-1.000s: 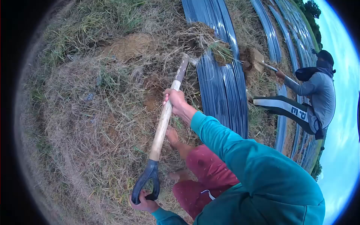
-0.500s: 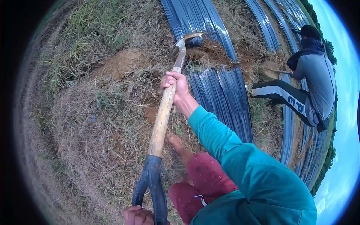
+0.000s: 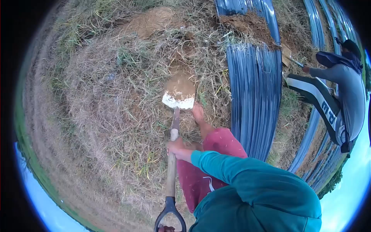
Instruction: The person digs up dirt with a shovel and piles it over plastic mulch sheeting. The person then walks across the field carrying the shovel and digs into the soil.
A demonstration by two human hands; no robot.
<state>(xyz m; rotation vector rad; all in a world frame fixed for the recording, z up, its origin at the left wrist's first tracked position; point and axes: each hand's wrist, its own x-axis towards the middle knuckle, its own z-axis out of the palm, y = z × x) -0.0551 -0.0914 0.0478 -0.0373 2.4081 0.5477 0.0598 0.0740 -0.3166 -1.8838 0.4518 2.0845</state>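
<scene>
And here I am over dry grass, both hands on my shovel. Its blade lies close to the middle of my view, pale along the shoulders and earthy brown further up; I can't tell where caked soil ends and ground begins. Taking that blade as the centre of the clock, the shaft runs down towards six.

My right hand has the upper shaft, fingers closed narrowly around the wood. Down at the bottom edge, my left hand is at the black D-handle, fingers curled inside the loop, the rest cut off by the frame.

A bare foot sits just beside the blade, between four and five o'clock, with maroon shorts at five. Over at three, a strip of dark plastic sheeting stretches past, and between one and two there's brown soil across a break in it. Up at eleven, a patch of bare earth shows in the grass.

Beyond the sheeting, at three, a co-worker bends forward, a hand on a second shovel, its blade just past two.
</scene>
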